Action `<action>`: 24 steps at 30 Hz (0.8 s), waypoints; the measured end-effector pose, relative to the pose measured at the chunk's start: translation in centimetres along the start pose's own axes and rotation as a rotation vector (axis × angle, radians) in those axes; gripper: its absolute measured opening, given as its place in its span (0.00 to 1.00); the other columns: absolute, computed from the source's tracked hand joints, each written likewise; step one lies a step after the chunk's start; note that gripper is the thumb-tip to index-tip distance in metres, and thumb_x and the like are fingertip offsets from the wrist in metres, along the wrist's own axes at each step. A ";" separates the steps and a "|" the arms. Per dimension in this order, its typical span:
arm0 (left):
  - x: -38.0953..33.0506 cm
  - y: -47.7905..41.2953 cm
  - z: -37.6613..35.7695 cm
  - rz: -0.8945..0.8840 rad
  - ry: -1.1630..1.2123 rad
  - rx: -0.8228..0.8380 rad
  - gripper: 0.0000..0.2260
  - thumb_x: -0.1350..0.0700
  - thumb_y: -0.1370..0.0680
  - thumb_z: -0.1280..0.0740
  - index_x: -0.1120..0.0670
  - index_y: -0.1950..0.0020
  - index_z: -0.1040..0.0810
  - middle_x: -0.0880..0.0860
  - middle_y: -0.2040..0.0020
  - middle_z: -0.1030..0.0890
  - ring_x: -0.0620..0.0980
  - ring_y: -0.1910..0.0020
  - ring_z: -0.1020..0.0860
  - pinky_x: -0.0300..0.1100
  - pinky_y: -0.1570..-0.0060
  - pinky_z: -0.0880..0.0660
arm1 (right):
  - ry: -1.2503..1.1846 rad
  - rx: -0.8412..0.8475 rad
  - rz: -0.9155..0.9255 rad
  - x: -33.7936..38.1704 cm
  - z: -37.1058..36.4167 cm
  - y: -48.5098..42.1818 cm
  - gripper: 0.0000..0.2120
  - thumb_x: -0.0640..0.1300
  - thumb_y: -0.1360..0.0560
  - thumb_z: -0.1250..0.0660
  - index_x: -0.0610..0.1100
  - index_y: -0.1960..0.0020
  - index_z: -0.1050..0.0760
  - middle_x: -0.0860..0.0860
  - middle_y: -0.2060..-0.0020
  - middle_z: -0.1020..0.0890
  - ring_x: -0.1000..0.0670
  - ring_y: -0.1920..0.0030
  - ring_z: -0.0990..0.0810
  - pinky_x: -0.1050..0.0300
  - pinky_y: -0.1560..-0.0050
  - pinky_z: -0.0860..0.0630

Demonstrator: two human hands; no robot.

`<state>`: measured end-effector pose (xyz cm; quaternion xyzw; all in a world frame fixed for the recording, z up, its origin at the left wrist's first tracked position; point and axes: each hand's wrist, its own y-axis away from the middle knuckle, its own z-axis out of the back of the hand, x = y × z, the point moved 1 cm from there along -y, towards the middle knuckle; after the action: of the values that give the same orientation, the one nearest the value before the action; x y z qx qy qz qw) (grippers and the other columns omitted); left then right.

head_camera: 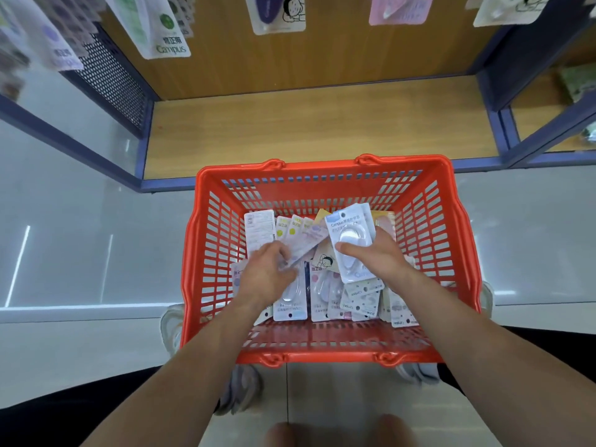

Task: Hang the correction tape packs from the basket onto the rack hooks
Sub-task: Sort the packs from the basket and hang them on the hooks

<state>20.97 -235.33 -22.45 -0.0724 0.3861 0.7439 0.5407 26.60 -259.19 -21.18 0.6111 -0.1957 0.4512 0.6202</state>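
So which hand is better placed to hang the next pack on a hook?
Right, probably. The right hand holds a blue Campus pack raised above the pile, hang hole toward the rack. The left hand holds a lilac pack low among the others in the red basket.

basket point(429, 233) open-topped, packs point(358, 298) crowd bottom
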 end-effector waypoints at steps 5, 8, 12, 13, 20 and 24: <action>-0.4 0.1 -1.0 0.025 -0.042 0.188 0.21 0.33 0.25 0.31 0.51 0.56 0.24 0.46 0.48 0.26 0.47 0.46 0.26 0.48 0.45 0.26 | 0.003 -0.036 -0.039 -1.0 0.8 -0.3 0.17 0.53 0.28 0.21 0.55 0.41 0.20 0.58 0.50 0.14 0.54 0.49 0.16 0.50 0.45 0.20; -1.1 -0.5 -0.7 0.124 0.002 0.124 0.21 0.38 0.20 0.34 0.53 0.61 0.29 0.50 0.60 0.23 0.50 0.60 0.24 0.45 0.60 0.28 | 0.015 -0.037 -0.051 -1.3 0.5 -0.5 0.20 0.55 0.29 0.21 0.55 0.40 0.20 0.58 0.49 0.14 0.55 0.48 0.16 0.52 0.46 0.20; -0.9 -1.2 -1.9 0.211 0.057 0.072 0.16 0.42 0.22 0.29 0.52 0.54 0.30 0.53 0.53 0.22 0.52 0.57 0.23 0.46 0.59 0.28 | 0.037 -0.029 -0.056 -1.5 0.6 -0.4 0.17 0.55 0.29 0.21 0.56 0.42 0.20 0.59 0.50 0.14 0.56 0.49 0.16 0.54 0.48 0.20; -0.9 -1.3 -2.3 0.243 0.085 0.072 0.18 0.42 0.23 0.27 0.52 0.51 0.30 0.54 0.50 0.22 0.53 0.53 0.22 0.46 0.57 0.26 | 0.033 -0.016 -0.051 -1.3 0.7 -0.3 0.15 0.54 0.28 0.22 0.57 0.43 0.20 0.59 0.50 0.14 0.57 0.50 0.16 0.56 0.49 0.21; -1.4 -1.6 -2.3 0.362 0.400 0.185 0.34 0.55 0.29 0.19 0.55 0.29 0.33 0.52 0.40 0.23 0.54 0.40 0.21 0.49 0.42 0.22 | -0.033 0.053 -0.062 -1.3 1.0 -0.2 0.14 0.51 0.26 0.23 0.59 0.42 0.20 0.60 0.49 0.14 0.58 0.47 0.16 0.54 0.44 0.21; -1.6 -0.7 -2.0 0.384 0.492 0.221 0.26 0.57 0.26 0.21 0.52 0.33 0.30 0.54 0.39 0.21 0.56 0.41 0.20 0.54 0.45 0.19 | -0.067 0.072 -0.052 -0.9 0.9 0.2 0.15 0.48 0.25 0.23 0.58 0.41 0.20 0.59 0.48 0.13 0.59 0.48 0.15 0.56 0.46 0.22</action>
<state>21.62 -237.76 -23.29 -0.1164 0.5901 0.7460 0.2859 26.28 -260.34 -21.59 0.6526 -0.1839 0.4208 0.6027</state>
